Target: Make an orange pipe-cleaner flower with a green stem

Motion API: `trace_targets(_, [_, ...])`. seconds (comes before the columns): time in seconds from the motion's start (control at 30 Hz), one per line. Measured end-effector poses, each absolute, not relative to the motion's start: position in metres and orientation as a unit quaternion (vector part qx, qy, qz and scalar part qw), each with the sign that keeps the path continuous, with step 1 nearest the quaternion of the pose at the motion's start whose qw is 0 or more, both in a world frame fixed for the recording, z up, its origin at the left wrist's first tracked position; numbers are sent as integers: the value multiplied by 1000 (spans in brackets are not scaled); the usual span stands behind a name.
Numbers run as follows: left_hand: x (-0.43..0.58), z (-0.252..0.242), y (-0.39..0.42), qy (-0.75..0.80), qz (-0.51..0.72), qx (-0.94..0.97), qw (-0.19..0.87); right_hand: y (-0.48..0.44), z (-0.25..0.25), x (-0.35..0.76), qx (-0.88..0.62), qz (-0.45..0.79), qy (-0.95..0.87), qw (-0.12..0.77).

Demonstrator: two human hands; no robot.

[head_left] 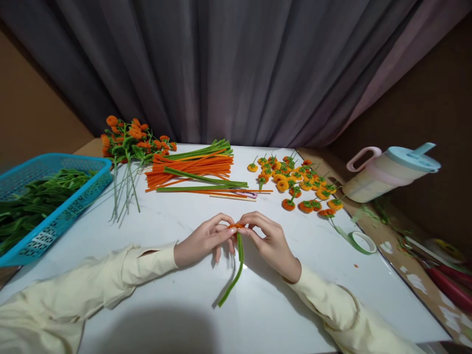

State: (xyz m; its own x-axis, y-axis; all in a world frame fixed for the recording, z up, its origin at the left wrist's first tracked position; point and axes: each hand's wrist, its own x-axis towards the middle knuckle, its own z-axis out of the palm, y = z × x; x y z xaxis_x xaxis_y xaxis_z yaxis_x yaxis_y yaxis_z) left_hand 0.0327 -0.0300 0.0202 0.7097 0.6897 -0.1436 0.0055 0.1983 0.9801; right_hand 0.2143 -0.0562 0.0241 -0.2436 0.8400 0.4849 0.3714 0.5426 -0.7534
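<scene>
My left hand (208, 237) and my right hand (271, 241) meet over the middle of the white table, fingertips pinched together. Between them is a small orange pipe-cleaner flower (236, 226), mostly covered by the fingers. From it hangs a green pipe cleaner (236, 280), bent and trailing toward me. Beyond the hands lies a pile of orange pipe cleaners (191, 168), with green pipe cleaners (217, 147) behind and across it. To the right sit several yellow and orange flower heads (295, 179) with short green stems.
A blue basket (105, 169) of green pipe-cleaner leaves stands at left, near a bunch of orange flowers (134, 132). On the right are a roll of green tape (363, 242), a tumbler (391, 172) with a handle, and red-handled pliers (448, 285). A grey curtain (236, 69) hangs behind the table.
</scene>
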Motion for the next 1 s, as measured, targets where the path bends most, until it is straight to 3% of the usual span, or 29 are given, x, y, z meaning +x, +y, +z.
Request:
trace_targets(0.27, [33,16,-22,258,199,475,818,-56,22,215,-388,231,-765,459])
trace_targets(0.57, [37,9,-29,308,254,587,705,-57,16,218,-331,151,-836,410])
trace_targets(0.67, [33,9,-27,300,244,642,662,-57,22,218,-351,168,-811,438])
trace_targets(0.77, [28,11,-21,285,257,751,538,-58,28,217,-391,202,-762,475])
trace_targets(0.9, [23,15,-14,218,302,889,267,-60,32,216,-402,221,-738,495])
trace_targets(1.0, [21,18,-14,192,299,920,167,-61,32,216,-393,229,-738,499])
